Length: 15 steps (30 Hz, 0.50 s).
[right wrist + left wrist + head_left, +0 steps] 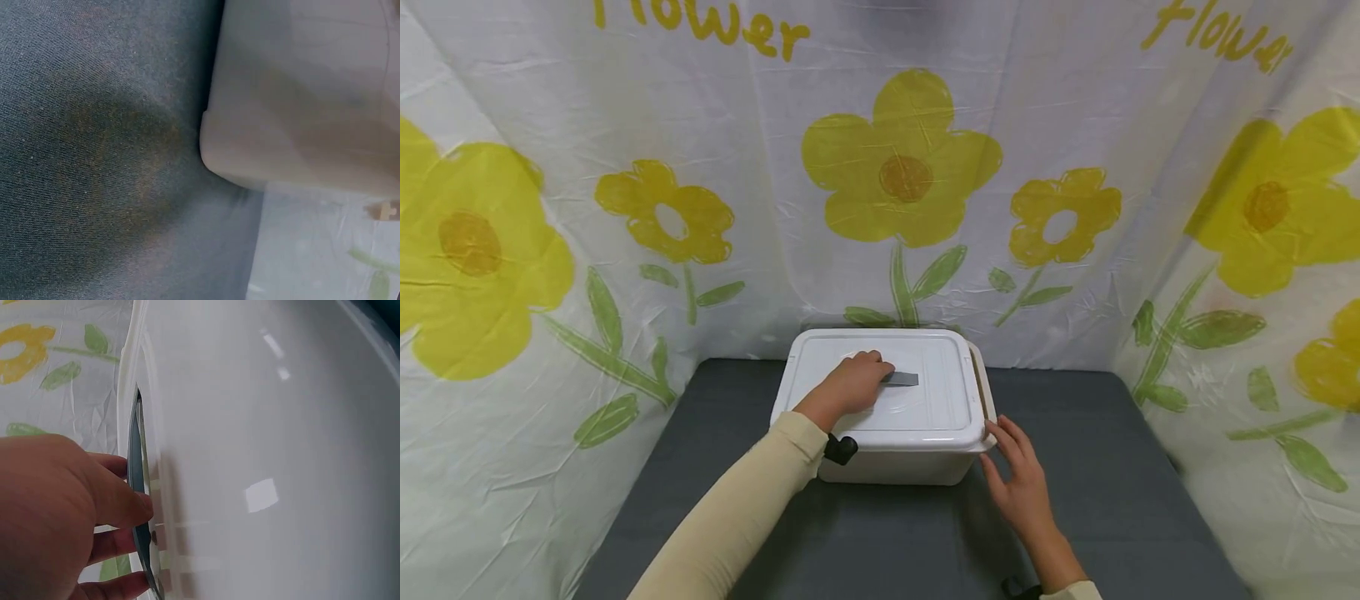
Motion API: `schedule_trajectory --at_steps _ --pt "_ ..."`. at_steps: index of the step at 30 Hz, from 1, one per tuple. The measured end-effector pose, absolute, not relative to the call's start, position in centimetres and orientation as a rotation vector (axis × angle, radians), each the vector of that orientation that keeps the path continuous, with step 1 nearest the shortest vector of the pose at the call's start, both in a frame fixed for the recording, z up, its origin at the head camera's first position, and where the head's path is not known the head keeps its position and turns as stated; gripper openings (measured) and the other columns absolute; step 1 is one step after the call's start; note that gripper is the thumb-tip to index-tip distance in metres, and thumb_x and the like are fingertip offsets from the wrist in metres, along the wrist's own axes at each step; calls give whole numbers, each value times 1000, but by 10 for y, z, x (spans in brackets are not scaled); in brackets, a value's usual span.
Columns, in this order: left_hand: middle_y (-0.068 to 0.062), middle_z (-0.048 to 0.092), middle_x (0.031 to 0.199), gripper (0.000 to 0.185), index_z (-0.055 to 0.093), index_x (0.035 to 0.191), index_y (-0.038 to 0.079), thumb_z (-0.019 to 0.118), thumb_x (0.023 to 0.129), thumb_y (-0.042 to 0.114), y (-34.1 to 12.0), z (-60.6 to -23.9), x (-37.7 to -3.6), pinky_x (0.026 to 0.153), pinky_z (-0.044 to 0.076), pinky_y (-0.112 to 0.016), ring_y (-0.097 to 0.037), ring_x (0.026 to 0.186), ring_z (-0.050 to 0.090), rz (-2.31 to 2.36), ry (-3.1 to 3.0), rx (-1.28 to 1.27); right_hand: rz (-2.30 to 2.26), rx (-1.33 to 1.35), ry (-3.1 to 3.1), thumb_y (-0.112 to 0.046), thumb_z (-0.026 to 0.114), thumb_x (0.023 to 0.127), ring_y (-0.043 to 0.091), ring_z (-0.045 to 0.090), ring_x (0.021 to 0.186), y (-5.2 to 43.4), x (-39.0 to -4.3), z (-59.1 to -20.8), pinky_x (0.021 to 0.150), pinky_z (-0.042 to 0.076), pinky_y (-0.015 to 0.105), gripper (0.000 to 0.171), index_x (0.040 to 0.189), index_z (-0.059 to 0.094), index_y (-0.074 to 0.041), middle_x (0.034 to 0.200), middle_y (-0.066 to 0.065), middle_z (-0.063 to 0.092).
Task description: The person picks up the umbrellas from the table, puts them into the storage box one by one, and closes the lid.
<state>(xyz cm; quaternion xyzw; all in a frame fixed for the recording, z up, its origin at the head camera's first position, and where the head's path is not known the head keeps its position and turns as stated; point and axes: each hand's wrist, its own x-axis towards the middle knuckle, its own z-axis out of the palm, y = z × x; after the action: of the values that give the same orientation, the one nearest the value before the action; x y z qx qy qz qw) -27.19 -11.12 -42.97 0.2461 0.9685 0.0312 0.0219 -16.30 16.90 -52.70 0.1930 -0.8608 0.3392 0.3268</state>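
Note:
A white plastic storage box [895, 465] stands on the dark grey table [1112, 467], with its white lid [936, 404] on. My left hand [859, 382] lies on top of the lid and its fingers curl round the flat grey handle [902, 378] at the lid's centre. In the left wrist view the fingers [115, 506] reach under the grey handle [134, 487] while the thumb sits against it. My right hand [1015, 467] is open beside the box's near right corner, fingers straight, with its fingertips at the lid's rim. The right wrist view shows only that box corner [294, 131] and cloth.
White sheets printed with yellow flowers [902, 167] wall the table in at the back and both sides. A white latch [981, 375] sticks up on the box's right side. Bare grey cloth [94, 156] lies in front of and to both sides of the box.

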Motion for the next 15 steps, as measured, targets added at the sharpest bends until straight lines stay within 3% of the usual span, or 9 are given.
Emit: schedule_trajectory --at_steps 8,15 --pt "-8 58 122 39 59 133 16 45 98 8 -97 -429 -275 94 46 -44 -26 113 55 59 2988 772 922 526 -2252 3 74 77 34 53 123 169 -164 -529 104 24 4 55 128 63 -15 139 22 48" --pt "-8 58 123 39 59 133 18 46 98 8 -87 -430 -276 93 47 -44 -27 114 55 45 2974 784 899 493 -2221 4 75 75 32 54 116 171 -163 -532 99 31 8 54 124 64 -13 135 19 53"
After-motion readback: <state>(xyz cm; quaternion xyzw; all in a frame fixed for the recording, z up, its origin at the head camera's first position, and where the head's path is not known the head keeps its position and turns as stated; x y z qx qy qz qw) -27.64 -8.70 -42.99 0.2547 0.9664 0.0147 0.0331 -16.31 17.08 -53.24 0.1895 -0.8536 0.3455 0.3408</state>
